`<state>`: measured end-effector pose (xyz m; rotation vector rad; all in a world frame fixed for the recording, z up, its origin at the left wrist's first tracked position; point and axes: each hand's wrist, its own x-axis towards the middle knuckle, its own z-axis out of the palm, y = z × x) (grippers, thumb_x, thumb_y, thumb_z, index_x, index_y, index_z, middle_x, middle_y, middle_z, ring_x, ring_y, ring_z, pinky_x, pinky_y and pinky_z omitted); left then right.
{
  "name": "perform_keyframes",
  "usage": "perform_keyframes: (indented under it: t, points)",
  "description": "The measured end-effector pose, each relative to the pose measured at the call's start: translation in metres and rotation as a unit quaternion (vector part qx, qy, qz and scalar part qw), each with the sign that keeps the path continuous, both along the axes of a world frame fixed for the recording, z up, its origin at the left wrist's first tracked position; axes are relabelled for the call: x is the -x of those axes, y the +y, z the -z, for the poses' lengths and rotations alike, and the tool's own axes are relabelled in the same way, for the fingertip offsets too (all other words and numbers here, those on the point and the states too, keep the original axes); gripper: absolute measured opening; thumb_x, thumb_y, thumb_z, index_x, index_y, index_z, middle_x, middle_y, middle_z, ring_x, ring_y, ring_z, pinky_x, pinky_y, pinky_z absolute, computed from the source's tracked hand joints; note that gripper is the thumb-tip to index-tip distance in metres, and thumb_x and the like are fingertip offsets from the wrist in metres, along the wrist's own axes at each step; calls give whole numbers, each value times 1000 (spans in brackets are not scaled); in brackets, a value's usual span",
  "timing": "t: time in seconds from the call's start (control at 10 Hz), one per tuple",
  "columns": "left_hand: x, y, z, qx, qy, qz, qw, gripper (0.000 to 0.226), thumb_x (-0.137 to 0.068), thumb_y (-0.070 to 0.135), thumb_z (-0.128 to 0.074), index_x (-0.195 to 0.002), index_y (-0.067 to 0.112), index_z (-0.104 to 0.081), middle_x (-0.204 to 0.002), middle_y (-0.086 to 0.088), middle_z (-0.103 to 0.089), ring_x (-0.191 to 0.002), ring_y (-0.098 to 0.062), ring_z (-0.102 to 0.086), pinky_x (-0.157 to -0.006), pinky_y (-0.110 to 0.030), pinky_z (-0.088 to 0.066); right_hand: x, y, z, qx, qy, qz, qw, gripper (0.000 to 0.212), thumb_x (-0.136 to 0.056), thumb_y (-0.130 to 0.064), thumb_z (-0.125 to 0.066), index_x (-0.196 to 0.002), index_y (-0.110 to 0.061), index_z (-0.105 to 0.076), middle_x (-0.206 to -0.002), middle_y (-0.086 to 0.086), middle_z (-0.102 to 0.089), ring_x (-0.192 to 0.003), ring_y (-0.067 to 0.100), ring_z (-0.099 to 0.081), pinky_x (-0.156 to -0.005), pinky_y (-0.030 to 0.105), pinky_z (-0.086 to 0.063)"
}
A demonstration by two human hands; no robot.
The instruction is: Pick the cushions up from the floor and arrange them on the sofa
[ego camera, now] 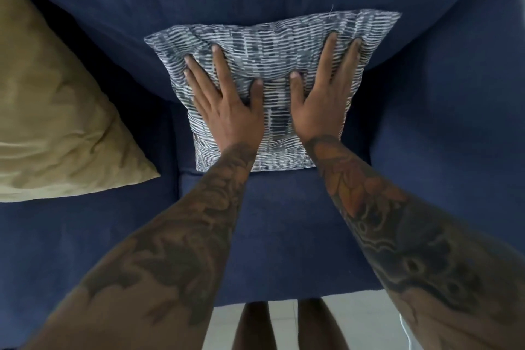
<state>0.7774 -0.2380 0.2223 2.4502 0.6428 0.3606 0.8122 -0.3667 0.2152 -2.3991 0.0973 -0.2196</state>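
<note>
A grey-and-white patterned cushion (270, 45) leans upright against the backrest of the navy blue sofa (284, 221), in the middle of the seat. My left hand (224, 105) lies flat on its left half with fingers spread. My right hand (321, 94) presses flat on its right half, fingers apart. Neither hand grips the fabric; both palms push into the cushion and dent it. An olive-tan cushion (56, 128) rests on the sofa to the left, partly cut off by the frame edge.
The sofa's seat front edge (284, 293) runs across the lower frame. Below it shows pale tiled floor (366, 318) and my two legs (284, 327). Bare seat lies to the right of the patterned cushion.
</note>
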Motion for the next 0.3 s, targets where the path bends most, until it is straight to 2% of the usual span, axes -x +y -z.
perform_keyframes:
  t: [0.1,0.2,0.3]
  points:
    - [14,3,-16,5,14,20,1000,86,-103,58,-54,-169,17,-18,-174,-21,2,-161,-36,2,-128,-53,-7,10,-7,-16,5,22,-8,1000,81,-109,-49,-53,-171,-9,-19,-176,28,0,-164,44,-3,-132,56,-14]
    - [45,4,-44,38,39,61,997,88,-105,62,-50,-170,24,-6,-176,-10,7,-162,-24,9,-129,-52,-3,39,-16,-45,-7,43,-12,999,79,-111,-49,-50,-172,-16,-13,-178,21,4,-165,39,3,-133,57,-10]
    - [80,7,-81,60,79,84,992,86,-107,62,-44,-170,24,-2,-177,1,7,-161,-13,12,-130,-49,-1,70,-19,-86,-16,75,-50,996,74,-113,-45,-45,-173,-19,-10,-180,12,4,-166,31,5,-133,49,-3]
